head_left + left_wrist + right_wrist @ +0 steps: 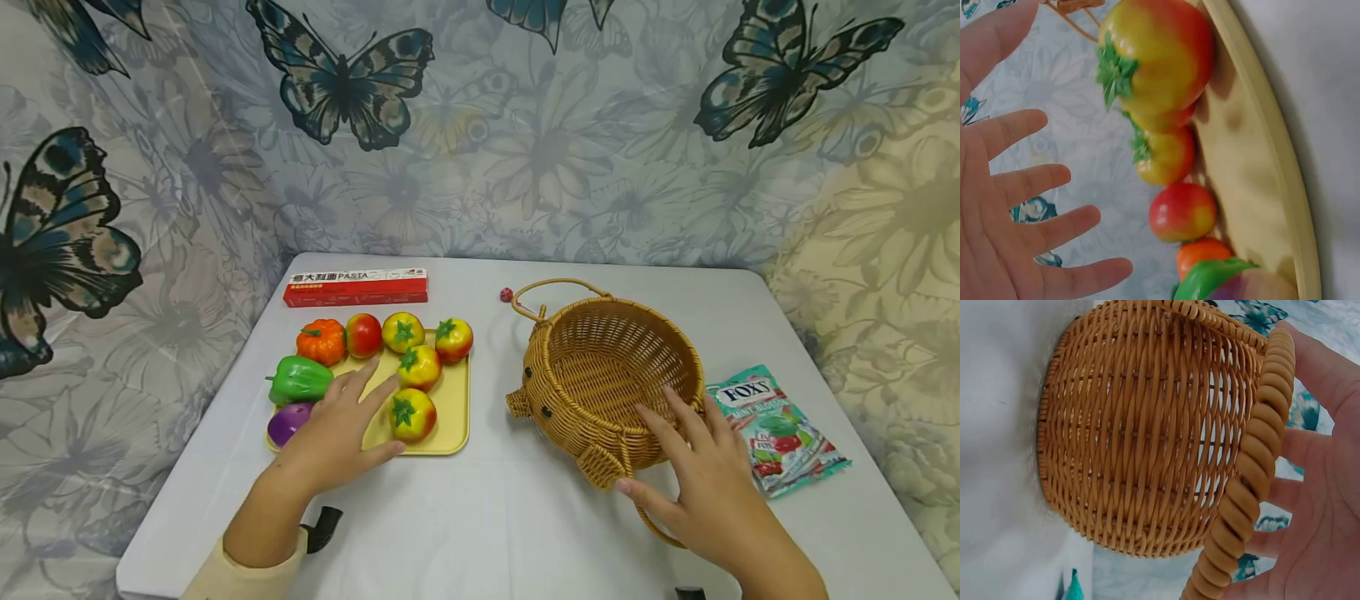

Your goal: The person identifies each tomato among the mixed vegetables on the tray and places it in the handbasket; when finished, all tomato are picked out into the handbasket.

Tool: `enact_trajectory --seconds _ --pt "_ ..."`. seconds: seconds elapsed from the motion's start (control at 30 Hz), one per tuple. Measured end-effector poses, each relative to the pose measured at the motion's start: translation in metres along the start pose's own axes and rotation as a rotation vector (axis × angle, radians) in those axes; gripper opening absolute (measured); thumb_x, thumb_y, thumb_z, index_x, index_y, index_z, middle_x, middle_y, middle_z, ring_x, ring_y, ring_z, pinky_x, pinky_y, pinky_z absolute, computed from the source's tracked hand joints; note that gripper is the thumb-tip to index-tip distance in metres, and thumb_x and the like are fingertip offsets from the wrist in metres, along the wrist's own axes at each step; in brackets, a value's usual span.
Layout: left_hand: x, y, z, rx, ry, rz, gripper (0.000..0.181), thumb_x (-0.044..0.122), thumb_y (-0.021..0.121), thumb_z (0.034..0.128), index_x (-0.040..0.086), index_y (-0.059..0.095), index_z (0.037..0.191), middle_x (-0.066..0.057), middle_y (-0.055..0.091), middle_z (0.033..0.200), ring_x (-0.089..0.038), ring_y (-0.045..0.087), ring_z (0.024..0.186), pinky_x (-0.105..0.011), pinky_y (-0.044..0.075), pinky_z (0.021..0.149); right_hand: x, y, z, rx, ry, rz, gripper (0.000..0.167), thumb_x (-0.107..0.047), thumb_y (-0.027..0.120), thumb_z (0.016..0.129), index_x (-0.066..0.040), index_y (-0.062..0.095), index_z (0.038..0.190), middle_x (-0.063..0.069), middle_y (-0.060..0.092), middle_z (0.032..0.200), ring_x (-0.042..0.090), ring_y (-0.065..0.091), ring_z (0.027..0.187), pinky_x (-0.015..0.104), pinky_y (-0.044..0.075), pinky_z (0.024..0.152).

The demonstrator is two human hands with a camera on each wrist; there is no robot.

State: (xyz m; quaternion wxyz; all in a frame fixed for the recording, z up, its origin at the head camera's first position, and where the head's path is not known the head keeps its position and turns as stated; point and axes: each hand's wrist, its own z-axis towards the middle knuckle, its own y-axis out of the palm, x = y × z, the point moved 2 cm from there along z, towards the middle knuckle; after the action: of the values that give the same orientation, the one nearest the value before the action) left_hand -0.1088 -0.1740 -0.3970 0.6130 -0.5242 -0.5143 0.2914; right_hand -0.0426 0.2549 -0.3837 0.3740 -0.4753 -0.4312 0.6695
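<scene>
My left hand (330, 433) is spread over the yellow tray (452, 417), fingers straight, holding nothing. Around it on the tray are a purple vegetable (288, 423), a green pepper (300, 381), an orange pepper (322, 342) and several red-yellow tomatoes (412, 414). In the left wrist view the left palm (991, 212) faces the tomatoes (1160, 56) without gripping any. My right hand (708, 483) is at the near right side of the wicker basket (600, 375), fingers extended over its rim. In the right wrist view the right hand (1322, 494) is behind the basket handle (1254, 456); contact is unclear.
A red pasta box (356, 288) lies behind the tray. A small red ball (506, 294) sits beside the basket's far handle. Right of the basket lies a green candy bag (780, 433). Butterfly-patterned cloth (555, 158) hangs behind the white table (480, 517).
</scene>
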Motion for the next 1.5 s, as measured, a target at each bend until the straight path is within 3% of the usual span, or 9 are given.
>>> enact_trajectory --seconds 0.13,0.43,0.83,1.13,1.5 --pt "0.006 0.005 0.008 -0.043 0.0 -0.007 0.085 0.05 0.077 0.0875 0.024 0.039 0.159 -0.011 0.022 0.169 -0.042 0.025 0.151 -0.07 0.037 0.11 0.0 -0.001 -0.003 0.03 -0.006 0.035 0.088 -0.05 0.084 0.081 -0.016 0.046 0.153 0.02 0.025 0.166 0.061 0.005 0.15 0.087 0.004 0.106" --pt "0.015 0.014 0.016 -0.088 0.029 -0.026 0.079 0.046 0.077 0.0892 0.025 0.042 0.157 -0.009 0.027 0.167 -0.038 0.027 0.151 -0.066 0.042 0.108 0.002 0.0 -0.006 0.084 -0.018 0.089 0.081 -0.043 0.086 0.08 -0.014 0.052 0.147 0.027 0.035 0.158 0.054 0.006 0.153 0.084 0.015 0.108" --pt "0.021 0.023 0.023 -0.088 0.072 0.025 0.065 0.032 0.073 0.0954 0.022 0.048 0.154 -0.01 0.034 0.163 -0.036 0.034 0.147 -0.059 0.046 0.108 0.0 0.001 -0.007 0.13 -0.032 0.079 0.08 -0.042 0.088 0.078 -0.01 0.056 0.143 0.03 0.039 0.155 0.059 0.013 0.15 0.08 0.015 0.112" --pt "0.02 0.031 0.029 -0.083 0.113 0.009 0.057 0.025 0.075 0.0946 0.017 0.056 0.148 -0.01 0.041 0.157 -0.034 0.037 0.143 -0.052 0.048 0.108 -0.001 0.004 -0.008 0.191 -0.07 0.064 0.079 -0.04 0.09 0.074 -0.009 0.058 0.14 0.031 0.043 0.151 0.06 0.02 0.147 0.076 0.015 0.116" --pt "0.018 0.036 0.034 -0.107 0.103 0.011 0.058 0.02 0.077 0.0926 0.016 0.057 0.146 -0.009 0.045 0.153 -0.032 0.037 0.142 -0.046 0.048 0.11 -0.002 0.008 -0.009 0.217 -0.083 0.048 0.082 -0.043 0.089 0.074 -0.008 0.059 0.142 0.027 0.049 0.148 0.058 0.021 0.148 0.072 0.015 0.118"
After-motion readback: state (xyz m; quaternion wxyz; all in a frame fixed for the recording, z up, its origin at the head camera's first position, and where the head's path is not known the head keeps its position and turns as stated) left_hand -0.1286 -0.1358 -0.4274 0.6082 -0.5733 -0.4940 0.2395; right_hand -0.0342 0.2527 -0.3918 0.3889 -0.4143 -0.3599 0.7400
